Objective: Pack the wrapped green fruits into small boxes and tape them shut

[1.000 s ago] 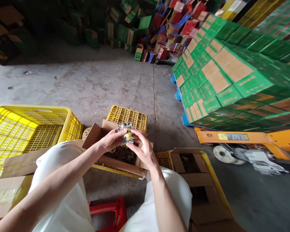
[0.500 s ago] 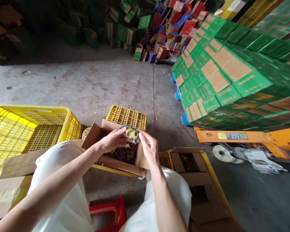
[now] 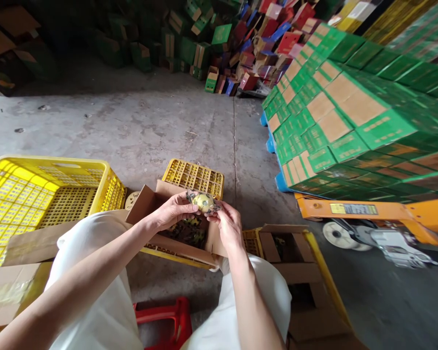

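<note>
Between both hands is a small rounded yellow item in a clear wrapper with dark print [image 3: 203, 201]; it looks like a wrapped fruit, but the kind is unclear. My left hand [image 3: 175, 210] pinches the wrapper's left end, thumb in front. At the right end, my right hand [image 3: 227, 219] closes its fingers on the gathered film. Just below, an open cardboard box [image 3: 182, 246] holds several similar dark-wrapped items [image 3: 190, 232]. That box rests on an upturned yellow crate [image 3: 195, 176] between my knees.
A large yellow basket [image 3: 105, 182] stands at left beside a taped carton [image 3: 7, 291]. On my right are open cartons [image 3: 299, 270] in a yellow crate. A red stool [image 3: 182, 321] is beneath me. Beyond are an orange pallet jack [image 3: 354, 208] and stacked green boxes [image 3: 314, 141].
The wrapped item has turned in my hands and moved slightly right and down. My right fingers have closed around its right end. The view has shifted slightly.
</note>
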`<control>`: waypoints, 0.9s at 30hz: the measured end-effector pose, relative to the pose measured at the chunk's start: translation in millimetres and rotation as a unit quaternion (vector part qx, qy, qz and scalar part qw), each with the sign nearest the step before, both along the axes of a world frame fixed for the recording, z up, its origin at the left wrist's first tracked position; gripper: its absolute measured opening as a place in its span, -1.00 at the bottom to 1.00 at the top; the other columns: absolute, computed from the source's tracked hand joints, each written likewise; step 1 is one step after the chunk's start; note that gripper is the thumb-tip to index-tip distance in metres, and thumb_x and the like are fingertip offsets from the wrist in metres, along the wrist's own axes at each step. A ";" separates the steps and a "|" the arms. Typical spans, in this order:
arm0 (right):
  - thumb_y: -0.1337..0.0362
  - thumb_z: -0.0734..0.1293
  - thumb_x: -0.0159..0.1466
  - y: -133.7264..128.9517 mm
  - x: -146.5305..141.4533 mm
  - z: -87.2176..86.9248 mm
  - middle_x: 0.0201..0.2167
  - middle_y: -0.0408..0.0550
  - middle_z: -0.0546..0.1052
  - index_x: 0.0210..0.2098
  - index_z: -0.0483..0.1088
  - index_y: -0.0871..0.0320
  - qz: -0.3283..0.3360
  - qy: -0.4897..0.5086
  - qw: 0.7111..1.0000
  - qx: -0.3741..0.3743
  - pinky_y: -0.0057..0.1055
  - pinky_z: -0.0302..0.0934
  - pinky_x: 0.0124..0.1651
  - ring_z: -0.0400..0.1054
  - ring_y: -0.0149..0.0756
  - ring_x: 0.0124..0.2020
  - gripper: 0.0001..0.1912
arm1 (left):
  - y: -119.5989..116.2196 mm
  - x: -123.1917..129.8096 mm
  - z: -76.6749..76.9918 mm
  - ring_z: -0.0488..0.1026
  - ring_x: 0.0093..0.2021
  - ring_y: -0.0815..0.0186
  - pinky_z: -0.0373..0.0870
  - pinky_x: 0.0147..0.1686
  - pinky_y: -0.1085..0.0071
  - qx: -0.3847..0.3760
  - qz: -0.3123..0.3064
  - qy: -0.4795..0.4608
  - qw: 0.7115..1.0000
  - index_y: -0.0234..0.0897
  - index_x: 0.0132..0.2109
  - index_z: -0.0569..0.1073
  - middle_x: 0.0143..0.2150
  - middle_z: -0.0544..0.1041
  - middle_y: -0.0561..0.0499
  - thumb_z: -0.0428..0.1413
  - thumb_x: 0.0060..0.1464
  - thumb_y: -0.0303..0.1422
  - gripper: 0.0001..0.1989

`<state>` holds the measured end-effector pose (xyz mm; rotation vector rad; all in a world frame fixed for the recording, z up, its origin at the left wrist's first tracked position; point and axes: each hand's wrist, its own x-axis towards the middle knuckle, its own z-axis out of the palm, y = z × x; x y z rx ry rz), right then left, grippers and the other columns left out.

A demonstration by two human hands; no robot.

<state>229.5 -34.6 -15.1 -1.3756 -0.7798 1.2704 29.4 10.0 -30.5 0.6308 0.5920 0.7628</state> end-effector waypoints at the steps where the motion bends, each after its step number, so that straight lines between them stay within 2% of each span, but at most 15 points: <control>1: -0.24 0.59 0.14 -0.3 -0.1 0.3 -0.36 -0.03 0.73 -0.19 0.64 0.10 0.007 0.002 1.000 -0.001 -0.21 0.62 -0.30 0.65 -0.12 -0.40 -0.46 | 0.0 0.4 -0.4 0.66 -0.25 0.30 0.55 -0.19 0.45 0.004 0.002 0.000 1.000 -0.29 0.00 0.68 -0.16 0.72 -0.06 0.59 -0.04 -0.32 -0.54; 5: -0.25 0.57 0.16 -2.0 0.4 0.1 -0.36 -0.05 0.70 -0.17 0.63 0.10 0.023 -0.010 1.000 0.011 -0.23 0.60 -0.27 0.64 -0.15 -0.40 -0.44 | 0.3 1.5 -1.9 0.65 -0.31 0.34 0.57 -0.22 0.48 0.002 0.021 0.003 1.000 -0.32 -0.07 0.66 -0.20 0.72 -0.05 0.59 -0.04 -0.21 -0.53; 9: -0.28 0.49 0.26 -2.5 1.6 -0.8 -0.31 -0.05 0.67 -0.20 0.62 0.05 0.010 -0.052 0.998 0.024 -0.19 0.60 -0.15 0.60 -0.16 -0.33 -0.49 | 0.9 3.1 -5.9 0.66 -0.34 0.36 0.60 -0.25 0.49 -0.021 0.043 0.026 0.999 -0.32 -0.08 0.64 -0.23 0.72 -0.03 0.59 -0.05 -0.13 -0.50; 12: -0.31 0.42 0.33 -2.6 2.3 1.5 -0.24 -0.03 0.68 -0.19 0.63 0.00 0.043 -0.081 0.995 0.035 -0.21 0.57 -0.09 0.60 -0.14 -0.25 -0.49 | 0.6 4.8 -8.9 0.66 -0.35 0.36 0.59 -0.26 0.51 -0.026 0.052 0.036 0.998 -0.32 -0.10 0.63 -0.24 0.73 -0.04 0.59 -0.06 -0.12 -0.49; 14: -0.27 0.45 0.31 -2.9 3.0 4.3 -0.22 -0.03 0.68 -0.13 0.65 0.02 0.059 -0.110 0.991 0.055 -0.24 0.52 -0.06 0.59 -0.13 -0.19 -0.50 | -0.1 5.9 -10.2 0.66 -0.35 0.36 0.58 -0.27 0.51 -0.021 0.051 0.041 0.998 -0.33 -0.09 0.64 -0.23 0.73 -0.05 0.59 -0.05 -0.11 -0.49; 16: -0.22 0.47 0.31 -3.4 4.4 6.7 -0.29 -0.06 0.67 -0.18 0.65 0.08 0.056 -0.148 0.985 0.073 -0.30 0.45 -0.09 0.55 -0.14 -0.21 -0.53 | -1.0 6.5 -11.0 0.66 -0.35 0.36 0.58 -0.26 0.51 -0.017 0.043 0.050 0.998 -0.33 -0.07 0.64 -0.22 0.74 -0.06 0.58 -0.05 -0.10 -0.47; 20: -0.19 0.41 0.37 -4.0 8.9 6.8 -0.45 -0.12 0.57 -0.43 0.57 0.14 0.044 -0.213 0.972 0.088 -0.38 0.26 -0.27 0.38 -0.25 -0.36 -0.47 | -1.9 6.5 -12.1 0.67 -0.33 0.35 0.58 -0.26 0.51 -0.022 0.030 0.062 0.997 -0.32 -0.07 0.65 -0.23 0.73 -0.05 0.56 -0.03 -0.04 -0.46; 23: -0.19 0.40 0.38 -3.8 10.8 3.4 -0.47 -0.13 0.55 -0.46 0.54 0.15 0.033 -0.233 0.968 0.091 -0.39 0.21 -0.30 0.32 -0.28 -0.40 -0.45 | -2.1 6.0 -10.2 0.67 -0.30 0.33 0.58 -0.24 0.50 -0.022 0.023 0.065 0.997 -0.32 -0.05 0.66 -0.20 0.73 -0.08 0.54 0.00 -0.02 -0.46; 27: -0.21 0.41 0.37 -3.2 8.8 -0.2 -0.45 -0.11 0.56 -0.44 0.56 0.15 0.022 -0.240 0.967 0.086 -0.39 0.23 -0.29 0.34 -0.27 -0.38 -0.45 | -3.2 5.7 -4.1 0.68 -0.17 0.27 0.60 -0.17 0.45 0.000 0.017 0.057 0.998 -0.25 0.09 0.65 -0.02 0.73 -0.12 0.57 -0.04 -0.10 -0.40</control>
